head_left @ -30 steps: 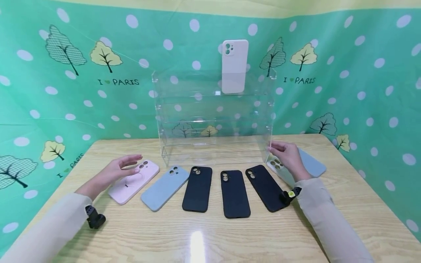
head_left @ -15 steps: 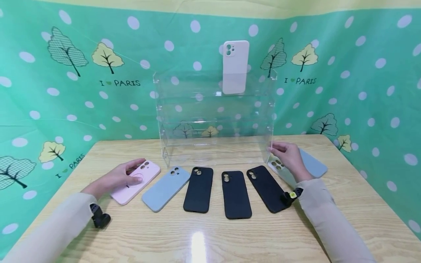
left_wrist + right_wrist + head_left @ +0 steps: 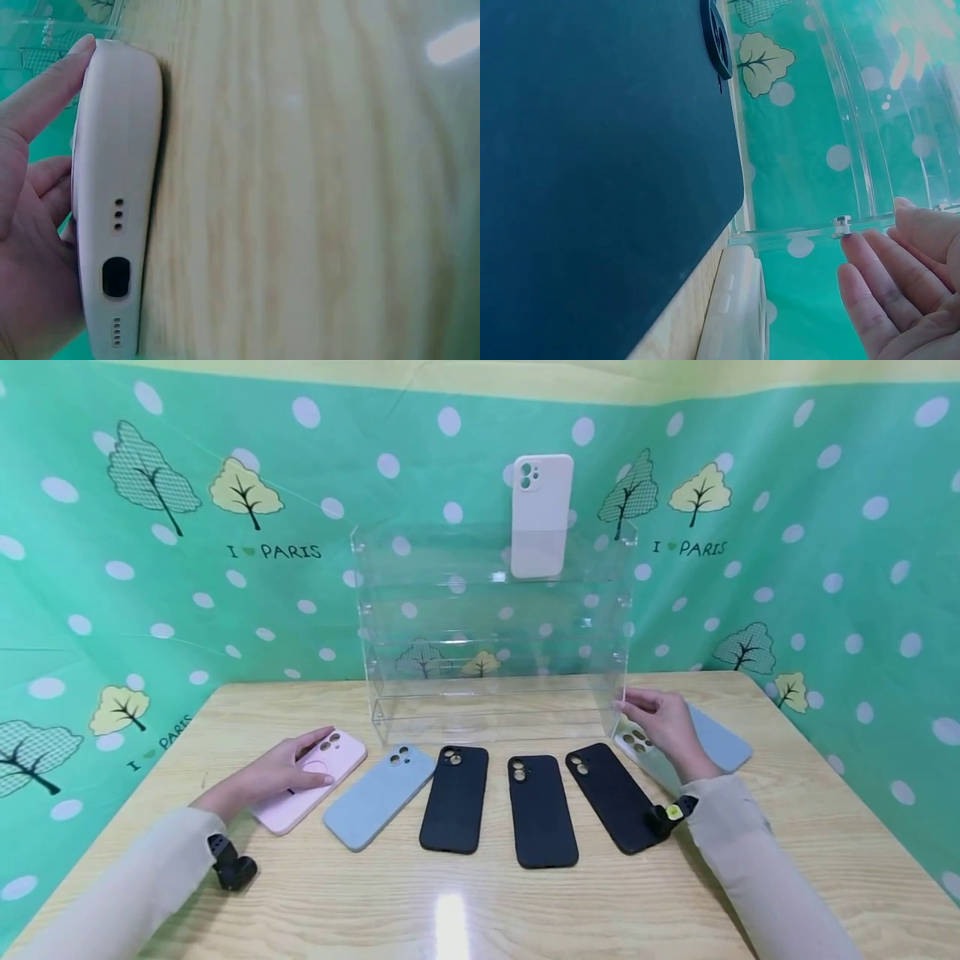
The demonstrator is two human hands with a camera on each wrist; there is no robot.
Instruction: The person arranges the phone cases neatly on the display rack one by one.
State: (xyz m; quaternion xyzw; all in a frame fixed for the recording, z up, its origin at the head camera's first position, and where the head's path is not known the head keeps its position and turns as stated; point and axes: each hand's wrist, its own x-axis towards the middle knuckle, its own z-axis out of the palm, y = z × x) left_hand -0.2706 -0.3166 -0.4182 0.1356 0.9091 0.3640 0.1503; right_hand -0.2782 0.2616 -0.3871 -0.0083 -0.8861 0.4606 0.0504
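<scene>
A pink phone case (image 3: 348,756) with a ring mark lies on the table at the left. My left hand (image 3: 279,771) grips it across its width, thumb on the near edge and fingers on the far one. In the left wrist view, the thumb tip sits at the edge of the pink case (image 3: 120,157). At the right, my right hand (image 3: 670,729) pinches the lower side panel of a clear acrylic tiered rack (image 3: 495,703). In the right wrist view the thumb lies on one side of that panel and the fingers on the other. A white phone case (image 3: 540,514) stands upright on the rack's top tier.
Before the rack lie a light blue case (image 3: 378,797) and three black cases: one left (image 3: 454,802), one middle (image 3: 543,814), one right (image 3: 611,797). A pale case (image 3: 628,742) and another blue case (image 3: 720,739) lie partly under the right hand. A patterned green cloth hangs behind.
My left hand has come down and right onto the pink case, its thumb and fingers closing on the edges. My right hand keeps its place at the rack.
</scene>
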